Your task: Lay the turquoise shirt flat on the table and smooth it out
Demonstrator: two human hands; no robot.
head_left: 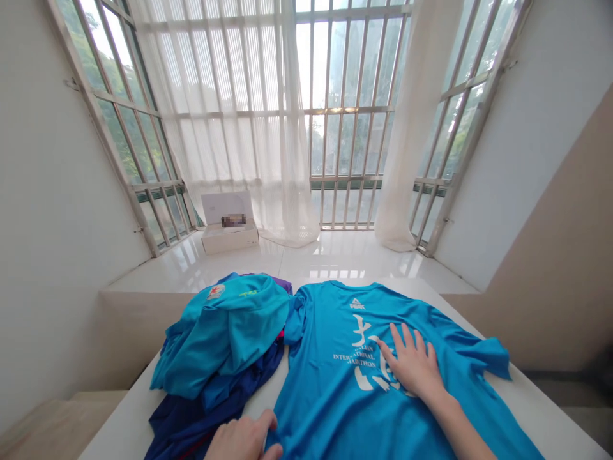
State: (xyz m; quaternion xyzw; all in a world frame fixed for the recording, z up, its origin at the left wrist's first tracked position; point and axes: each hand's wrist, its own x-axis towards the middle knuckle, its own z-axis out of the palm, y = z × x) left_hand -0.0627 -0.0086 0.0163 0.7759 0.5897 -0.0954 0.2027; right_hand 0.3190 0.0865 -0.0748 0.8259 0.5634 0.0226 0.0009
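So, smoothing stage, I'd say: one heap of shirts (220, 338) sits just left of the one blue T-shirt (335, 390) spread on the table (541, 396). Left hand (244, 439) pinches its left edge, right hand (412, 364) presses flat, fingers spread, on the print. Folding needs both hands at the edges.

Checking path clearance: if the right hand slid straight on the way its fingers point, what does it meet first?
The right hand lies flat on the blue shirt, fingers pointing up-left; probably only more shirt, toward its collar.
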